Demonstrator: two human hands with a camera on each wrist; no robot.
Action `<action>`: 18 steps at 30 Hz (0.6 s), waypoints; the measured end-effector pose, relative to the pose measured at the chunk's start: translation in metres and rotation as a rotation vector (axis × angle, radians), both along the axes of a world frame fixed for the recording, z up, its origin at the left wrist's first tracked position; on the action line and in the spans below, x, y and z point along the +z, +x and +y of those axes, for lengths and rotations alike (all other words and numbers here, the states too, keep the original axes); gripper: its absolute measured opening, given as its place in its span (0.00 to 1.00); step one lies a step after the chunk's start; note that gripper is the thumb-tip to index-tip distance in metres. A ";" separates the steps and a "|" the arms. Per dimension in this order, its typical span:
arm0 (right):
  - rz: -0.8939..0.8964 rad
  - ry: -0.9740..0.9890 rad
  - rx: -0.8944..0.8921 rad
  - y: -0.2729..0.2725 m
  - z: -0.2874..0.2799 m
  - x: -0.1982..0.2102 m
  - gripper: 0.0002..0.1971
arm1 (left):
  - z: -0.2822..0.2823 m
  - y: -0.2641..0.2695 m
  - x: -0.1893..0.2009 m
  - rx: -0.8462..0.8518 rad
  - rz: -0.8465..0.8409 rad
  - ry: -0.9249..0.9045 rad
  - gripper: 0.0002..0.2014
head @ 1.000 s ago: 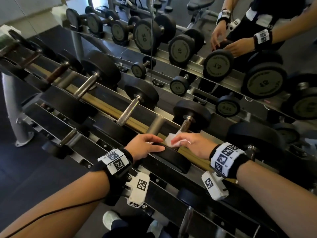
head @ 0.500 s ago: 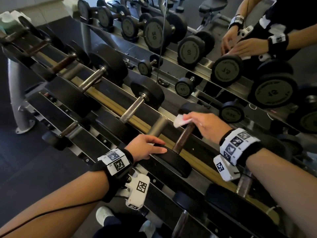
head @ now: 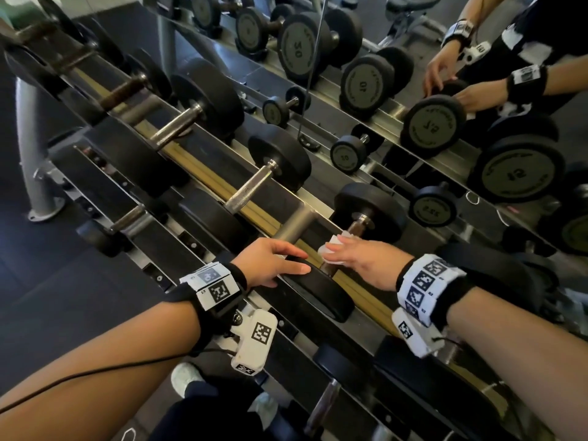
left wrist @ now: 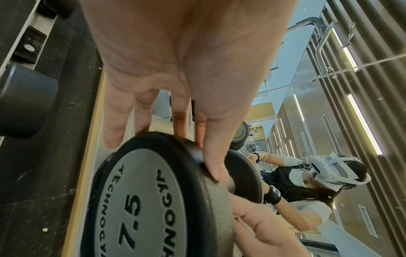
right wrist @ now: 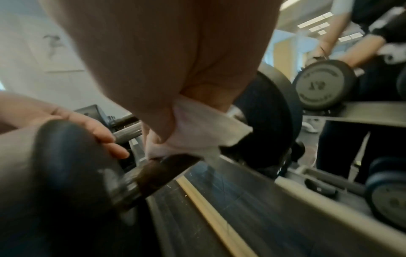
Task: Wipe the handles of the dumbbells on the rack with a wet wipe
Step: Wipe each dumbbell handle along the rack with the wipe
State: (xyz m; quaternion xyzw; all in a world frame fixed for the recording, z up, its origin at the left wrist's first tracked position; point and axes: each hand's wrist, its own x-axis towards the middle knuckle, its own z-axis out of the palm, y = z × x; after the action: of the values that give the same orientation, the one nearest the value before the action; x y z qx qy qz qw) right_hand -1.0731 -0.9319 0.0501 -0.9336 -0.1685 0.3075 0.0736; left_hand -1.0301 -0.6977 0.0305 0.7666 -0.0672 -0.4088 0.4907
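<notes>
A black 7.5 dumbbell lies on the upper tier of the rack (head: 203, 178). Its near head (head: 318, 296) faces me and its far head (head: 370, 208) faces the mirror. My left hand (head: 286, 261) rests on the near head with straight fingers laid over the rim (left wrist: 142, 200). My right hand (head: 346, 256) grips a white wet wipe (head: 332, 246) wrapped around the near end of the dark handle (head: 358, 226). In the right wrist view the wipe (right wrist: 197, 132) bunches under my fingers on the handle (right wrist: 162, 167). My hand hides the middle of the handle.
More dumbbells sit further left on the same tier, with steel handles (head: 251, 192) (head: 176, 124). Smaller dumbbells occupy the lower tier (head: 324, 405). A mirror (head: 445, 74) behind the rack reflects it and my arms. The rack's grey leg (head: 31, 173) stands at left.
My right hand slid the wipe up to the far end of the handle, then back down to the near end. My left hand stayed on the near head.
</notes>
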 end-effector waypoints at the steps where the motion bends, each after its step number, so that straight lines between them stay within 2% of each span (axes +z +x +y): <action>1: 0.030 -0.029 -0.010 0.007 -0.003 0.004 0.35 | 0.000 0.000 0.000 0.001 0.002 -0.002 0.12; 4: 0.021 -0.141 -0.120 0.024 -0.012 0.014 0.31 | 0.001 0.001 -0.002 0.004 0.004 -0.011 0.12; 7: -0.067 -0.118 -0.181 0.021 -0.015 0.013 0.27 | 0.001 0.000 -0.003 0.011 0.005 -0.014 0.13; 10: -0.007 -0.026 -0.056 -0.001 0.002 0.008 0.27 | 0.001 -0.001 -0.004 0.010 0.003 -0.012 0.14; 14: 0.115 0.074 0.069 -0.011 0.003 0.008 0.38 | 0.001 -0.001 -0.005 0.008 0.007 -0.008 0.14; 16: 0.112 0.035 -0.008 0.000 -0.006 0.011 0.37 | 0.001 0.000 -0.005 0.015 0.007 -0.013 0.13; 18: 0.031 0.025 -0.133 0.011 -0.014 0.013 0.31 | 0.001 0.000 -0.006 0.024 0.014 -0.021 0.12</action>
State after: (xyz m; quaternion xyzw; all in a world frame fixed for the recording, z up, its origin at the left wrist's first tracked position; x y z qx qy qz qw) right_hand -1.0619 -0.9456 0.0633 -0.9368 -0.1090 0.3144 0.1081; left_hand -1.0300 -0.6969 0.0242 0.7594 -0.0587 -0.4074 0.5039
